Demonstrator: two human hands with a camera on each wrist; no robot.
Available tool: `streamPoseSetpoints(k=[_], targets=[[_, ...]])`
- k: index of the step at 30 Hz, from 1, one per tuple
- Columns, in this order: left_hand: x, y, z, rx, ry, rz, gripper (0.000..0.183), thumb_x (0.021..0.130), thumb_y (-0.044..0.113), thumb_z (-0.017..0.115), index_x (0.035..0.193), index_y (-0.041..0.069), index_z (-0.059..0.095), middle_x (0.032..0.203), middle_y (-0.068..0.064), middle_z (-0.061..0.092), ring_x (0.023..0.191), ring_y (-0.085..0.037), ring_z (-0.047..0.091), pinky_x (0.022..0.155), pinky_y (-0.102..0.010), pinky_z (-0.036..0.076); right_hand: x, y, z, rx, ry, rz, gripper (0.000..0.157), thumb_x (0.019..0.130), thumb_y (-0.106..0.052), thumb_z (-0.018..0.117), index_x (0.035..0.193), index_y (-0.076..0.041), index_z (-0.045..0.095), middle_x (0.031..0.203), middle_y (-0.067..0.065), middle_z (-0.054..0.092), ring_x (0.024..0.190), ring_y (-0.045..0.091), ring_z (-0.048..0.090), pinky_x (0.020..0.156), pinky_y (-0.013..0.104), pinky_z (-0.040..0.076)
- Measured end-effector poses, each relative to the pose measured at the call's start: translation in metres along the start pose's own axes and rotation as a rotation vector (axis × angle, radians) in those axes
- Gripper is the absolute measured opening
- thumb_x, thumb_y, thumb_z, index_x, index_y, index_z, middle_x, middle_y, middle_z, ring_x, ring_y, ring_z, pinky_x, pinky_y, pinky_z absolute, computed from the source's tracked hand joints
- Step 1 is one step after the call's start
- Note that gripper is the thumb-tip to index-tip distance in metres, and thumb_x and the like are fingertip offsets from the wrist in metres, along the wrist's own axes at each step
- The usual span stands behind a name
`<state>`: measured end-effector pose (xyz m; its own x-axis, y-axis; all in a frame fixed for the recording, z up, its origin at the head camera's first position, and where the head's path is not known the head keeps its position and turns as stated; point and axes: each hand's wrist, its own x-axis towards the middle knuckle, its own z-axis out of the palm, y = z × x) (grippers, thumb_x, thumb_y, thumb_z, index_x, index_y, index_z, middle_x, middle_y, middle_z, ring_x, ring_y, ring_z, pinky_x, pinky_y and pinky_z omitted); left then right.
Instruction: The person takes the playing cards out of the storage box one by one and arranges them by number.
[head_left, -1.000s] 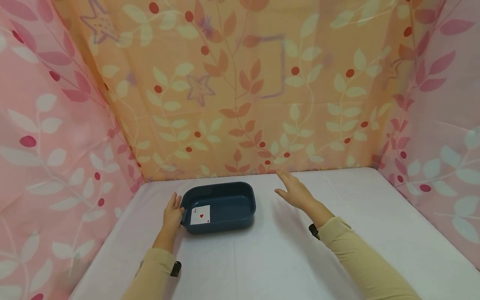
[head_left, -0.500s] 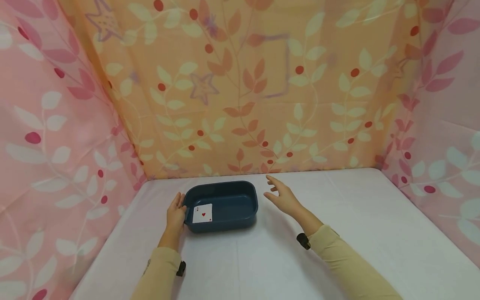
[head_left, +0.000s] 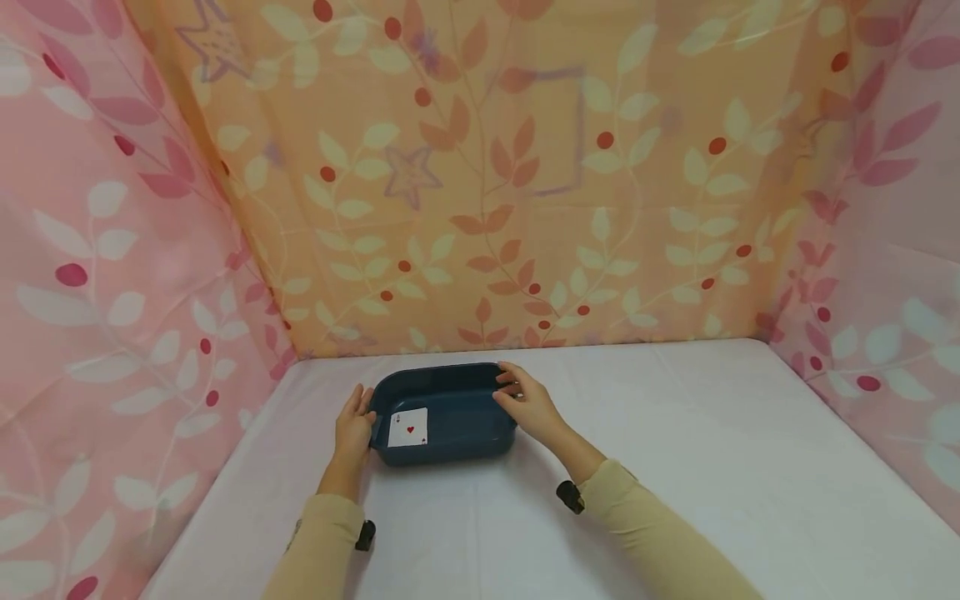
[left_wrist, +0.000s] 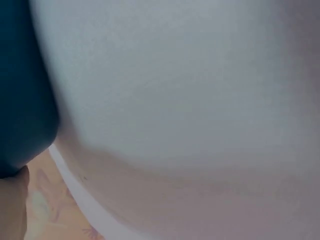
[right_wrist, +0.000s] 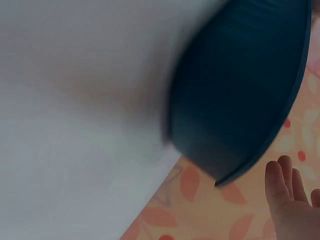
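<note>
A dark blue rectangular basin [head_left: 450, 454] with rounded corners sits toward the back of the white table. Inside it, at the left end, lies a white playing card [head_left: 408, 427], the ace of hearts. My left hand [head_left: 353, 427] holds the basin's left end, thumb over the rim and fingers along the outside. Over the right end reaches my right hand [head_left: 531, 406], its fingers spread and overlapping the rim in the head view. In the right wrist view these fingers [right_wrist: 284, 182] show apart from the basin's edge. The left wrist view catches the basin's side [left_wrist: 22, 90] and part of a finger.
A white cloth [head_left: 675, 467] covers the table. An orange leaf-patterned curtain [head_left: 480, 183] hangs behind its back edge, and pink patterned curtains [head_left: 150, 317] close in both sides. Each wrist wears a small black device [head_left: 570, 497] near the beige sleeve.
My right hand has moved left from beside the basin to its right rim. The left hand stays at the left end. The whole scene shifts slightly right in view.
</note>
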<state>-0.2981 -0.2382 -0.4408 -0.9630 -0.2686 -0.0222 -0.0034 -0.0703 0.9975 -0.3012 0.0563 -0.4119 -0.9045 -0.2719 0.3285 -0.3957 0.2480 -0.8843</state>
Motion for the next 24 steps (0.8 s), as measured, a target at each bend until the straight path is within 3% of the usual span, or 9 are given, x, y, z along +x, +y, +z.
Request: streamPoseSetpoints(k=[11,19,24], targets=[[0.0,-0.001,0.006,-0.02,0.01,-0.002,0.064,0.096,-0.014,0.028,0.155,0.001,0.009,0.157,-0.019,0.021,0.146,-0.028,0.013,0.118,-0.041,0.009,0.014,0.005,0.059,0.184,-0.05,0.114,0.05,0.094,-0.002,0.059,0.14,0.007,0.043,0.115,0.026,0.06,0.096,0.032,0.062,0.075,0.034,0.054],[-0.001,-0.003,0.005,-0.015,0.026,0.005,0.062,0.097,-0.013,0.028,0.155,0.002,0.011,0.156,-0.019,0.022,0.146,-0.029,0.015,0.118,-0.041,0.01,0.031,0.005,0.083,0.052,-0.164,0.185,0.056,0.091,-0.008,0.066,0.142,0.001,0.044,0.1,0.011,0.064,0.09,0.021,0.06,0.077,0.031,0.051],[0.001,-0.003,0.005,-0.036,0.042,-0.006,0.062,0.096,-0.013,0.028,0.155,0.003,0.013,0.157,-0.018,0.022,0.146,-0.028,0.015,0.118,-0.041,0.01,0.044,0.01,0.093,-0.007,-0.286,0.248,0.061,0.089,-0.007,0.07,0.144,-0.002,0.044,0.094,0.009,0.063,0.084,0.018,0.058,0.076,0.032,0.05]])
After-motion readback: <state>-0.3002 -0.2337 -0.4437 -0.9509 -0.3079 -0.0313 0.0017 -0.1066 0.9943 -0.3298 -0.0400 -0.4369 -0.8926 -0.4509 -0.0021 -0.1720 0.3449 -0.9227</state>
